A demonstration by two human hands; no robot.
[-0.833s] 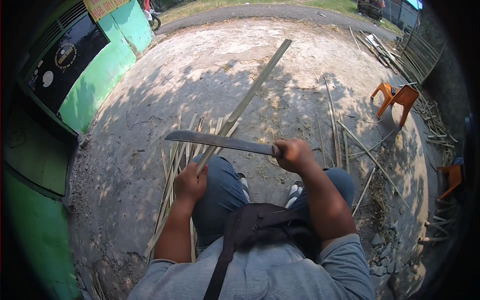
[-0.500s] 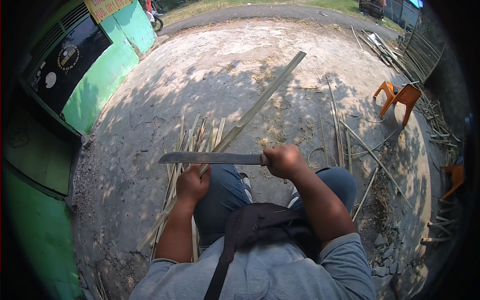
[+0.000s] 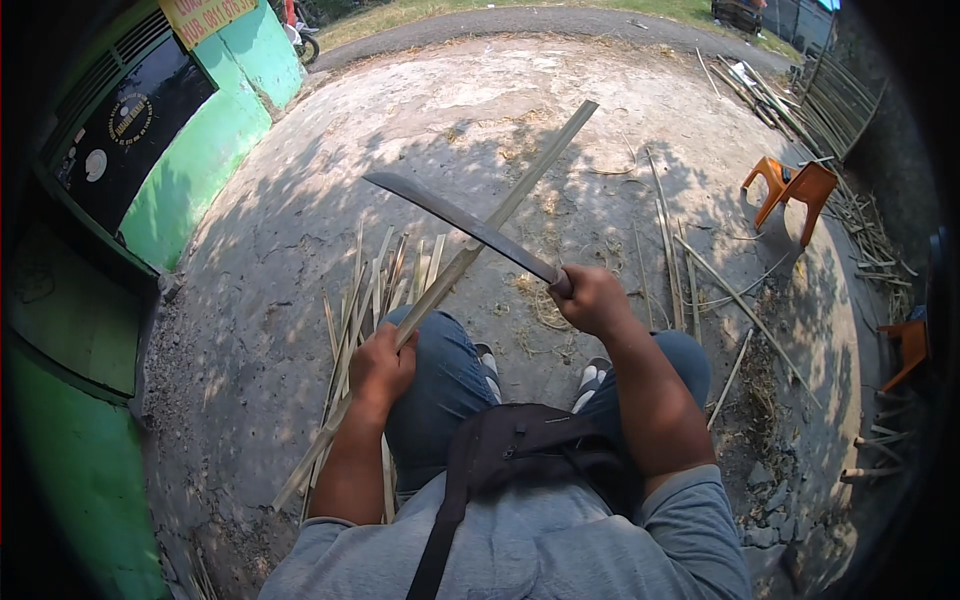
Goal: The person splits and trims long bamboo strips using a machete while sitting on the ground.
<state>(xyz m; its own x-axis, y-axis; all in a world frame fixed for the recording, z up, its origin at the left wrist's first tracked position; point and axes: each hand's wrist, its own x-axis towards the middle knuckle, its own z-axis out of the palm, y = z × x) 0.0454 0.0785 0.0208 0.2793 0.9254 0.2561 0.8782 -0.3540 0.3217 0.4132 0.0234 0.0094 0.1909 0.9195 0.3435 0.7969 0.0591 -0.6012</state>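
My left hand [image 3: 382,366] is closed around a long split bamboo strip [image 3: 540,168], which slants from beside my left forearm up and away to the right. In my right hand [image 3: 594,300] is the handle of a machete [image 3: 428,205]. Its long dark blade crosses over the strip beyond my knees, tip pointing up and left. Whether the edge touches the strip at the crossing, I cannot tell. Beside my left leg lies a loose bundle of thin bamboo strips [image 3: 345,330], partly hidden by my left arm.
Several thin strips [image 3: 745,308] lie on the concrete ground [image 3: 300,230] to the right. An orange plastic stool [image 3: 792,192] stands farther right, near bamboo piled along the wall. A green wall [image 3: 205,160] runs along the left. A black bag [image 3: 530,450] rests across my lap.
My right hand has moved slightly up and right. The machete has swung from level above my left hand to a slant farther up the strip. My left hand keeps its grip.
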